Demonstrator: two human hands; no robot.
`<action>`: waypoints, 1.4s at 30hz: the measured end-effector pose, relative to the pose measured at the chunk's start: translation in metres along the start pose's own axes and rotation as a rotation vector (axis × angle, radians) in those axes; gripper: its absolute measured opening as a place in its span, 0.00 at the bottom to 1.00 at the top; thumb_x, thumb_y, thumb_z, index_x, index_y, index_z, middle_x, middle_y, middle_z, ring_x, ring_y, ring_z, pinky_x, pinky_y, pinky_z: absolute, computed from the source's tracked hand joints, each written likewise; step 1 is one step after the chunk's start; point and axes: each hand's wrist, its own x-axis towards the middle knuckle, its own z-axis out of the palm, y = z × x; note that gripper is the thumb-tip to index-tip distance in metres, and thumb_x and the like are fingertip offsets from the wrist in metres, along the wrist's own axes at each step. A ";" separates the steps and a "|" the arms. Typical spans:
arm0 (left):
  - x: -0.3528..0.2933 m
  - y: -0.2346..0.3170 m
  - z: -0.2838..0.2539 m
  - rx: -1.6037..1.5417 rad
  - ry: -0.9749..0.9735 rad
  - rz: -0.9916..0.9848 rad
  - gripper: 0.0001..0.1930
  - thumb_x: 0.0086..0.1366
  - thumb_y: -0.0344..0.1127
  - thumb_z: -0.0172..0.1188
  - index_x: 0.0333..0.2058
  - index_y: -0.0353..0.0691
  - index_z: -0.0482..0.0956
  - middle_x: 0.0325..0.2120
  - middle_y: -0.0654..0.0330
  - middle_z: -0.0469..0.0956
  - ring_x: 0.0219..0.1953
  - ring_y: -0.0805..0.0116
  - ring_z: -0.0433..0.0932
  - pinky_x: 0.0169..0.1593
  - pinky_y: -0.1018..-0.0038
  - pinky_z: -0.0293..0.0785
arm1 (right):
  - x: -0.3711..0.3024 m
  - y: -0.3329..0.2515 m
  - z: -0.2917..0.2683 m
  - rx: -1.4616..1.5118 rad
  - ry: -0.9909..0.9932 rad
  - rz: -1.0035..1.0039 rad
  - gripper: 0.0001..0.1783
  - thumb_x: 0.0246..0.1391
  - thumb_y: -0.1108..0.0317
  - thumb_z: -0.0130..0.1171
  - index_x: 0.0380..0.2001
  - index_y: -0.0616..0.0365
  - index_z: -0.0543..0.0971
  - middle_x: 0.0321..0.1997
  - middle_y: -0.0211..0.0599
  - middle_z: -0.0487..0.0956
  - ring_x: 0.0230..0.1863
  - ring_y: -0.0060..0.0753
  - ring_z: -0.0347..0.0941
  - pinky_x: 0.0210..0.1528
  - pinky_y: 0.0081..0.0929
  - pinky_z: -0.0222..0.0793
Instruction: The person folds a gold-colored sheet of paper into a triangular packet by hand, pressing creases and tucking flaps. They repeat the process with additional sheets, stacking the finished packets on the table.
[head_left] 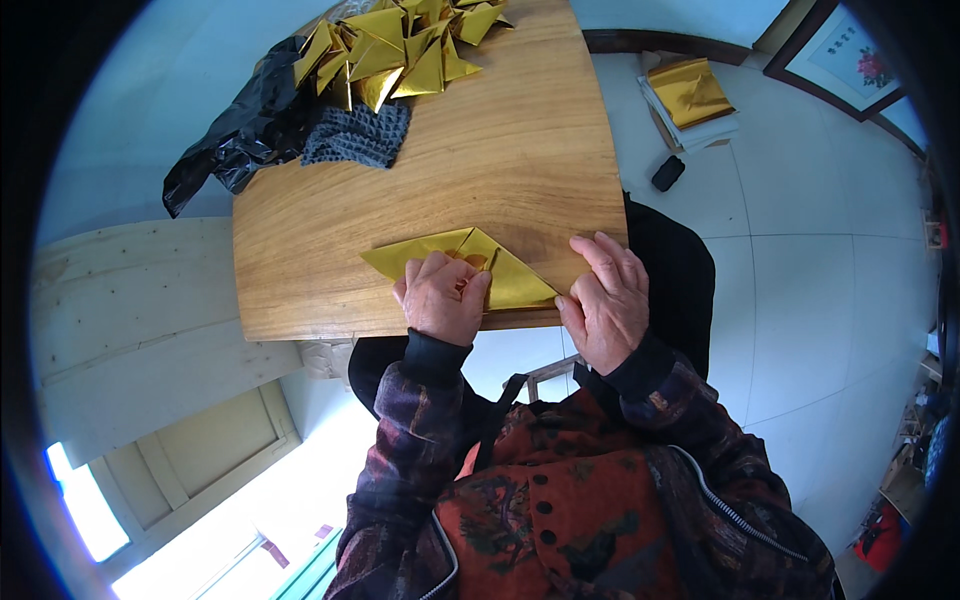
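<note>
The left hand (441, 297) is pressing down flat on a folded sheet of gold paper (515, 282), fingers curled in on its middle, holding it against the wooden table (500, 150) right at the near edge. The right hand (606, 300) is resting just beside the paper's right corner, fingers spread and lying open on the table edge, gripping nothing. The gold sheet is lying as a wide, flat triangle, its peak pointing away from the person. Up at the far end of the table, a heap of folded gold pieces (400, 50) is sitting partly on a dark knitted cloth (357, 137), with a black plastic bag (240, 135) spilling off the left edge. Over on the white floor (800, 300), a stack of gold sheets (690, 92) is lying near a small black object (667, 173).
</note>
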 end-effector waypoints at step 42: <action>0.003 0.000 0.000 -0.042 0.008 0.029 0.06 0.52 0.37 0.66 0.22 0.45 0.80 0.26 0.65 0.73 0.37 0.59 0.69 0.46 0.64 0.60 | -0.032 -0.040 0.030 0.072 -0.297 -0.291 0.41 0.44 0.53 0.64 0.60 0.62 0.67 0.69 0.42 0.60 0.72 0.42 0.50 0.70 0.47 0.42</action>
